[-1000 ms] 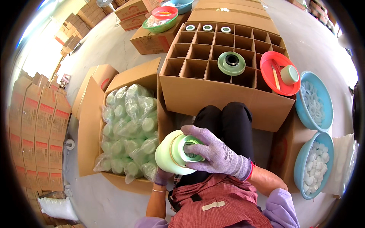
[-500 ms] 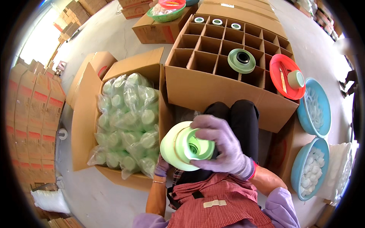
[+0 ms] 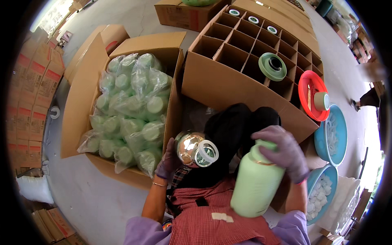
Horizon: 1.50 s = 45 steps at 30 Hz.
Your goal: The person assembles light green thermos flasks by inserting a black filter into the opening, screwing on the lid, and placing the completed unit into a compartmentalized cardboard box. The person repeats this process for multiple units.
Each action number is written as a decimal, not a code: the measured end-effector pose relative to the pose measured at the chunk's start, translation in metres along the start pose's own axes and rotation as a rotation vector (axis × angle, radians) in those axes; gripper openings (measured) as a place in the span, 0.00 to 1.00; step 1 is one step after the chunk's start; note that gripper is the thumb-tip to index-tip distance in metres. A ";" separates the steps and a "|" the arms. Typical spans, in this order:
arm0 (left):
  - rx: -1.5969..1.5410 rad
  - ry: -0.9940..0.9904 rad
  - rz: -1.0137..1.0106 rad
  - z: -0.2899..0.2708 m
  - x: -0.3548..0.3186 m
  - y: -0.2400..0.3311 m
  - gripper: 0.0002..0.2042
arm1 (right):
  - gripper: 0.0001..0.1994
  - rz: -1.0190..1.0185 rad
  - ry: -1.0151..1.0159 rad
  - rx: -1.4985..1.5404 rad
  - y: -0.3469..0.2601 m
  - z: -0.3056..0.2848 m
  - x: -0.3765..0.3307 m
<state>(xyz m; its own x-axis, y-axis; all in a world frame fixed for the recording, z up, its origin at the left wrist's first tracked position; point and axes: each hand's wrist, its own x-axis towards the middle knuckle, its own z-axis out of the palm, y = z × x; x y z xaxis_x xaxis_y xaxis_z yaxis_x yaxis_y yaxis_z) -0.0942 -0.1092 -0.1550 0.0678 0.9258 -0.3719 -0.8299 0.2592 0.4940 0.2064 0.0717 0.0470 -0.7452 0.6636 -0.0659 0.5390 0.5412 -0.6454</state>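
Note:
My gloved left hand (image 3: 167,164) is closed round the side of a shiny silver flask liner (image 3: 189,148), whose mouth carries a white ring (image 3: 209,152). In my right hand (image 3: 287,153), also gloved, the neck of a pale green thermos body (image 3: 256,183) is gripped from above. That body tilts over my apron, apart from the liner. Left of my knees, an open carton (image 3: 174,110) holds several green thermos bodies (image 3: 134,104) wrapped in clear plastic. The inside of the green body is out of sight.
A carton with cardboard dividers (image 3: 220,87) stands ahead, bearing a green ring-shaped part (image 3: 272,66) and a red tray (image 3: 304,96) with a small green cup (image 3: 321,101). Blue basins of white rings (image 3: 344,136) and white pieces (image 3: 309,217) sit at the right.
The green body has moved to the right, away from my left hand, and the silver liner now shows in that hand. My right hand has moved right with the body. The view has shifted slightly.

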 end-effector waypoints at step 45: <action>0.473 -0.012 0.291 0.030 -0.014 0.007 0.33 | 0.19 0.194 -0.268 0.362 -0.015 0.006 0.001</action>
<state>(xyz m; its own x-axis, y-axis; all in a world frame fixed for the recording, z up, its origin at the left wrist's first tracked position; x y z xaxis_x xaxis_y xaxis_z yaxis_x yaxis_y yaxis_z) -0.0841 -0.1118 -0.1233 -0.1184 0.9801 -0.1592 -0.4761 0.0847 0.8753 0.1949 0.0609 0.0518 -0.7452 0.5520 -0.3743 0.5423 0.1749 -0.8218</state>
